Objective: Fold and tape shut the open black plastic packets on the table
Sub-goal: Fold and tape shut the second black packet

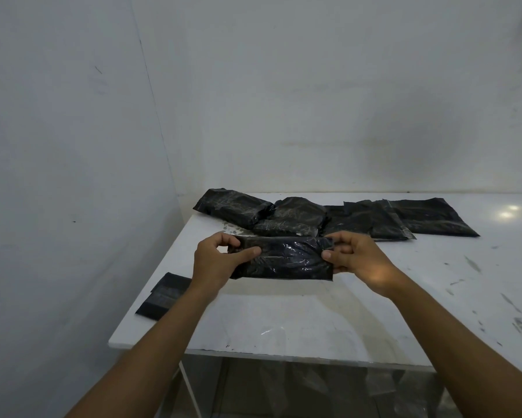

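Black plastic, pulled taut: I hold one packet point(283, 257) just above the desk point(314, 321). My left hand point(217, 260) pinches its left end and my right hand point(356, 260) its right end, fingers point(247, 251) curled round the short edges with thumbs on the near face. The two-ended grip seems meant to keep the slack film flat so a fold runs straight. Its long axis lies left to right across my view, broad face tilted up toward me; which end is the mouth I cannot tell. Behind it, bulky packets point(262, 209) sit heaped toward the far left of the desk, with flat packets point(404, 218) beside them to the right, probably sorted as done and waiting.
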